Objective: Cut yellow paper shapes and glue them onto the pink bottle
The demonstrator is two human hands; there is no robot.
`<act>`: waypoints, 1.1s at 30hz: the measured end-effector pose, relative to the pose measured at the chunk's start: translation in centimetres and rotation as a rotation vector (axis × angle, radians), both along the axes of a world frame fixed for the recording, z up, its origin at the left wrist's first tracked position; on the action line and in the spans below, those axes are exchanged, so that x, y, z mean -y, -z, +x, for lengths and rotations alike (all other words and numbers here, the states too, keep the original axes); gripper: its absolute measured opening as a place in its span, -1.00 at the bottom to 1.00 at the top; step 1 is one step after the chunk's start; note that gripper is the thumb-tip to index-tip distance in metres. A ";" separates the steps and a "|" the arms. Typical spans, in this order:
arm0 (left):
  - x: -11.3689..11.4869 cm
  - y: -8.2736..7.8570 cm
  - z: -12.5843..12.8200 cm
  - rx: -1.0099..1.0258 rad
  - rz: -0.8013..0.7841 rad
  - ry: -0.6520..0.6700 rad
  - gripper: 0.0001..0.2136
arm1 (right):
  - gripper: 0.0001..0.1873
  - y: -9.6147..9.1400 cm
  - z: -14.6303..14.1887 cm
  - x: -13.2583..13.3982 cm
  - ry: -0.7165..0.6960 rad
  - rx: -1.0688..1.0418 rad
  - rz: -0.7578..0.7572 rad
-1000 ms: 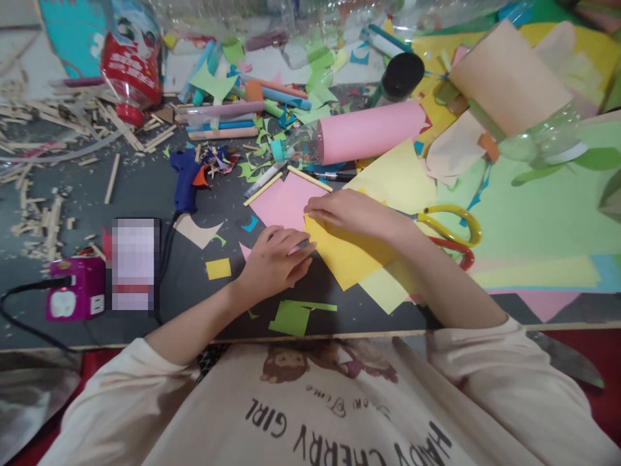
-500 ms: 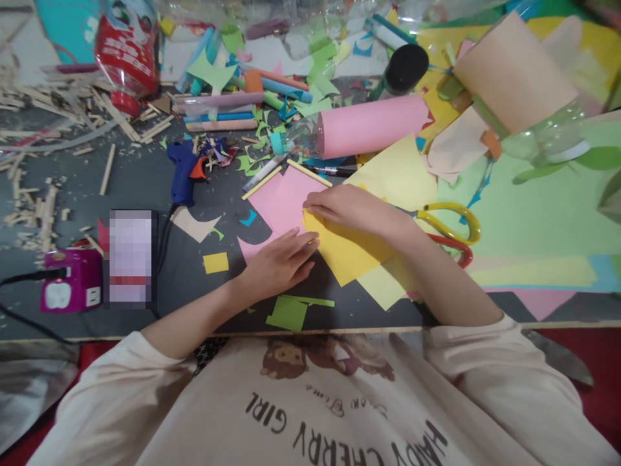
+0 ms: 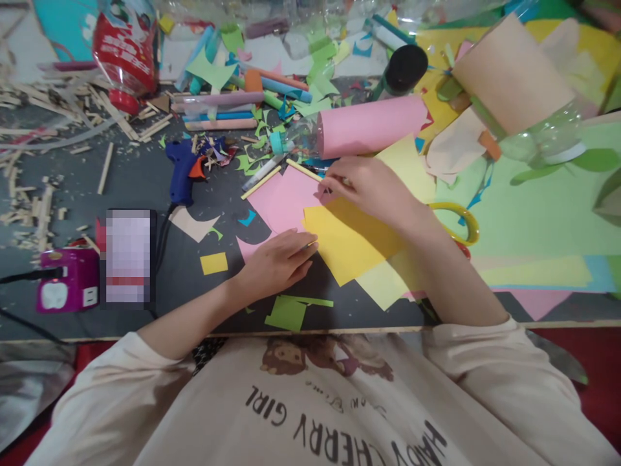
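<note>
My left hand (image 3: pixel 281 259) lies at the left edge of a yellow paper sheet (image 3: pixel 354 243), its fingers stretched out. Something small and thin shows by its fingertips, too small to name. My right hand (image 3: pixel 361 191) is closed, fingertips together at the right corner of a pink paper piece (image 3: pixel 279 194). They cover the end of a thin pale stick (image 3: pixel 301 169) along that paper's upper right edge; what they grip is hidden. A second pale stick (image 3: pixel 262 182) runs along its upper left edge. The yellow sheet overlaps the pink paper's lower part.
A blue glue gun (image 3: pixel 182 171), a phone (image 3: pixel 129 259) and a purple box (image 3: pixel 68 278) are left. Behind lies a pink-wrapped bottle (image 3: pixel 373 126). Yellow-handled scissors (image 3: pixel 463 220) sit partly under my right forearm. Green paper sheets (image 3: pixel 543 207) are right; wood sticks and scraps litter the back.
My right hand has lifted off the yellow sheet's upper left corner and moved up and slightly right to the pink paper's corner. My left hand has hardly moved.
</note>
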State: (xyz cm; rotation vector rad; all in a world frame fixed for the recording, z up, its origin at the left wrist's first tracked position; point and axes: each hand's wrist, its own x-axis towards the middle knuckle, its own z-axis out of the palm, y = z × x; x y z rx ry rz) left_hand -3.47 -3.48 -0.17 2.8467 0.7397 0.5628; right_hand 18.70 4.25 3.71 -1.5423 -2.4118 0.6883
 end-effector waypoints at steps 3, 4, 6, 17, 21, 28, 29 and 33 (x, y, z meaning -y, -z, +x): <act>0.0 0.1 0.0 0.001 -0.019 -0.011 -0.79 | -0.70 -1.1 1.1 -0.2 0.134 0.151 0.069; 0.0 0.1 0.0 0.003 -0.021 -0.012 -0.79 | -0.67 -1.4 1.4 -0.3 0.171 0.220 0.067; 0.1 0.1 0.0 0.005 -0.021 -0.014 -0.78 | -0.59 -1.7 1.9 -0.3 0.215 0.345 0.042; -0.2 0.5 -0.1 0.009 -0.063 -0.010 -0.77 | -0.60 -1.5 2.1 -0.7 0.176 0.427 -0.017; -0.2 0.6 -0.1 0.016 -0.064 -0.015 -0.78 | -0.60 -0.8 2.0 -0.7 0.178 0.371 0.048; -0.2 0.3 0.0 -0.043 -0.080 -0.023 -0.76 | -0.65 -0.4 1.4 -0.3 0.091 0.376 0.047; -0.2 0.3 0.0 -0.051 -0.083 -0.025 -0.75 | -0.67 -0.3 1.4 -0.3 0.091 0.363 0.053; -0.2 0.2 0.0 -0.059 -0.090 -0.027 -0.75 | -0.70 0.3 1.8 -0.5 0.132 0.179 0.082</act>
